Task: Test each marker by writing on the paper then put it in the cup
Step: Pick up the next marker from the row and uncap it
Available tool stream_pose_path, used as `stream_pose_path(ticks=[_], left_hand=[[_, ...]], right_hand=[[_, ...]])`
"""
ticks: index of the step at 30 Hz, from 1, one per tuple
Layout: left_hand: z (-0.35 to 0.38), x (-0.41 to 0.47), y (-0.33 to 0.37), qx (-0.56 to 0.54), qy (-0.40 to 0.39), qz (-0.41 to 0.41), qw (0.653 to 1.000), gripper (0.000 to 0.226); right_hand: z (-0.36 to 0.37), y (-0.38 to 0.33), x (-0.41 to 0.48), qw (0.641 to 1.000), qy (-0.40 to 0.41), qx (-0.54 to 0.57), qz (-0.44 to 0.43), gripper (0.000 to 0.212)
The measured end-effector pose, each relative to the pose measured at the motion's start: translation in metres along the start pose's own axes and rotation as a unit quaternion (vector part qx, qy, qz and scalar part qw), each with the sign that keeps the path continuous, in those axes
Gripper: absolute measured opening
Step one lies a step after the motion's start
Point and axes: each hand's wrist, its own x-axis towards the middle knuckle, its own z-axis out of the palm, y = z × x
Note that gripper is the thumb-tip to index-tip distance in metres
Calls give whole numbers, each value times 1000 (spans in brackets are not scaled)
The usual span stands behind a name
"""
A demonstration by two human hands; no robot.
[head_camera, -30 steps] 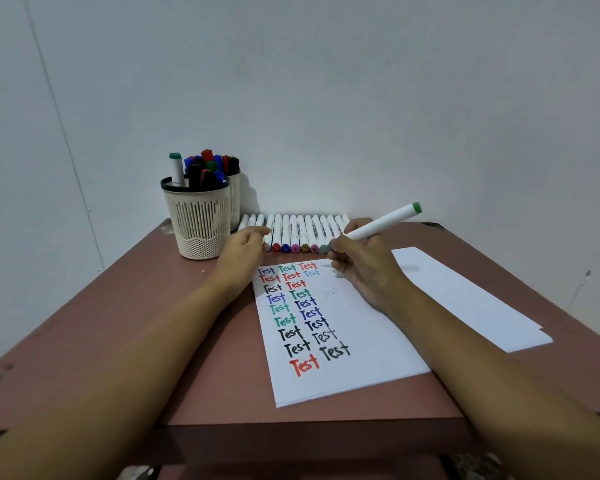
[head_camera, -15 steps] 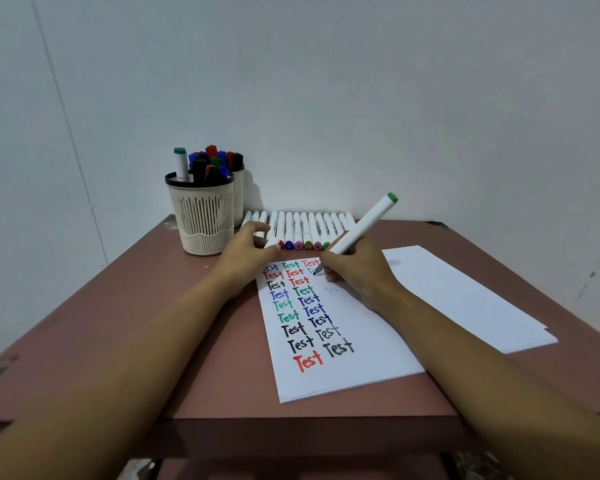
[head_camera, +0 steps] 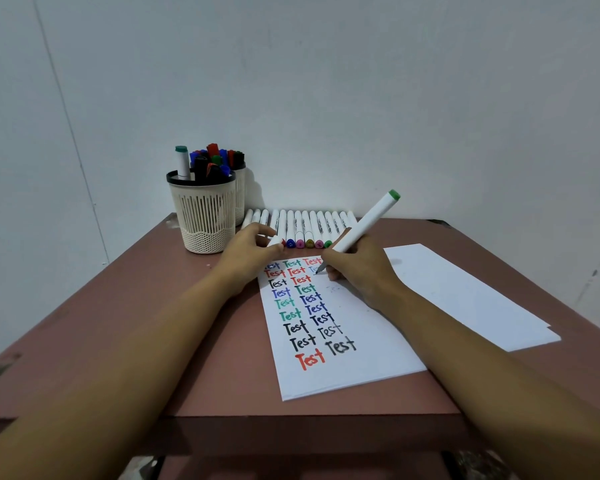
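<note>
"Gripping what, in your right hand?"
"A white marker, with your fingers curled round its lower barrel. The green end points up and to the far right. The tip is down at the paper near its far edge, beside the coloured 'Test' words."
"And your left hand?"
"It pinches a small white cap over the paper's far left corner."
"Where is the cup?"
"Far left on the table, upright, with markers standing in it, well apart from the marker you hold. A row of markers lies along the far edge, just beyond both hands. A second sheet lies to the right."
</note>
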Motion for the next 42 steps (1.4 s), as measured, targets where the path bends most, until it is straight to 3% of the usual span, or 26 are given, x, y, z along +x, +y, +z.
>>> stream_pose_path(ticks=[42], left_hand=[[0,-3,4,24,6,20,999,29]], right_hand=[[0,3,1,999,25,-37,-19,21]])
